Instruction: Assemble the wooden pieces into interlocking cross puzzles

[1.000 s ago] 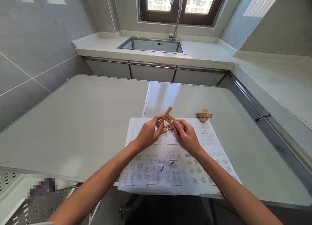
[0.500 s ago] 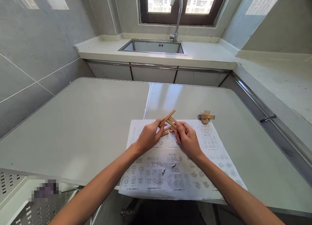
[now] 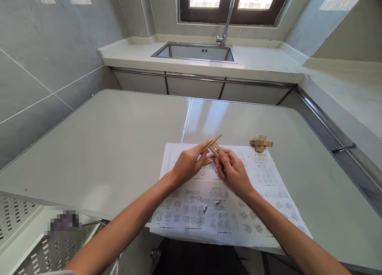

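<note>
My left hand (image 3: 188, 162) pinches a thin wooden puzzle piece (image 3: 215, 140), which slants up to the right. Closed around a second, wider wooden puzzle piece (image 3: 214, 148) is my right hand (image 3: 234, 168). The two pieces cross and seem to touch, though fingers hide part of the contact. Below them, a notched wooden piece (image 3: 207, 162) shows between the hands; whether it is held or lying on the paper I cannot tell. Under both hands spreads a printed instruction sheet (image 3: 191, 191) with rows of small diagrams. An assembled cross-shaped wooden puzzle (image 3: 261, 143) stands by its far right corner.
The pale table (image 3: 119, 148) has a seam down its middle. Beyond it are a counter with a sink (image 3: 197, 52) and a faucet (image 3: 228, 20) below a window. A white perforated rack (image 3: 38, 243) stands at the lower left, with a blurred-out object on it.
The whole view has shifted, so the table and hands appear slightly further right. Both hands keep their grip on the wooden pieces, whose crossing angle has changed little.
</note>
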Available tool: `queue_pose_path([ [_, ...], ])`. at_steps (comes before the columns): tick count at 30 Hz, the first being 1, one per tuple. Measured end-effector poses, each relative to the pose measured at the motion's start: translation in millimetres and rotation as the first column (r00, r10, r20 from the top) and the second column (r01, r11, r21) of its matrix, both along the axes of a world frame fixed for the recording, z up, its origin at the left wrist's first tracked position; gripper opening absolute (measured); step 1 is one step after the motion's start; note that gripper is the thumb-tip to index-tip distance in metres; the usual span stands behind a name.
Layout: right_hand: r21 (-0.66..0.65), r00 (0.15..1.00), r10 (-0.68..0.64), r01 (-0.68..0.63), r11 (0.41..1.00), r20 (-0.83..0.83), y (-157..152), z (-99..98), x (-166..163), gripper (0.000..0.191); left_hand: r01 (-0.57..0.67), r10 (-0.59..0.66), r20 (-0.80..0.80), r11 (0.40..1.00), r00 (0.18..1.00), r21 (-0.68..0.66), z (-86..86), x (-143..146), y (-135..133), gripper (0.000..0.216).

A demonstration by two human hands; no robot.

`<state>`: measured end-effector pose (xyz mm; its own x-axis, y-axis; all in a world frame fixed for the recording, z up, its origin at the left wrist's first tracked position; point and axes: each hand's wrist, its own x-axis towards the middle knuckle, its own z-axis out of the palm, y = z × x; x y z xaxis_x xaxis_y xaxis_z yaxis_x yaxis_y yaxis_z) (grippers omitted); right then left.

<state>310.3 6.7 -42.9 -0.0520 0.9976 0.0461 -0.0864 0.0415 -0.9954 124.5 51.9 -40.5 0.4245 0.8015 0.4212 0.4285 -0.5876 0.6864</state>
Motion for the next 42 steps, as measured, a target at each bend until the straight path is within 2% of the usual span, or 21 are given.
queue_pose_path([
  [10, -0.028, 0.995, 0.098, -0.099, 0.995, -0.035, -8, 5.3, -2, 0.031, -0.034, 0.031, 0.045, 0.997, 0.999, 0.076, -8.6, -1, 4, 0.043],
  [15, 0.003, 0.984, 0.175, -0.175, 0.985, -0.023, -7, 9.0, 2, 0.038, -0.055, 0.052, 0.059, 0.997, 0.997, 0.046, -6.4, -1, 5, 0.043],
  [23, 0.036, 0.968, 0.243, -0.245, 0.969, 0.055, -4, 8.3, 6, 0.038, -0.039, 0.038, 0.094, 0.999, 0.995, 0.015, -4.3, -2, 9, 0.041],
  [37, 0.005, 0.973, 0.225, -0.226, 0.974, 0.060, -6, 11.8, 5, 0.035, 0.018, -0.014, 0.154, 1.000, 0.988, -0.025, 3.2, -2, 9, 0.038],
  [42, 0.009, 0.967, 0.234, -0.236, 0.972, 0.099, -6, 9.9, 4, 0.040, 0.022, -0.015, 0.159, 0.999, 0.987, -0.043, 4.0, -2, 9, 0.038],
])
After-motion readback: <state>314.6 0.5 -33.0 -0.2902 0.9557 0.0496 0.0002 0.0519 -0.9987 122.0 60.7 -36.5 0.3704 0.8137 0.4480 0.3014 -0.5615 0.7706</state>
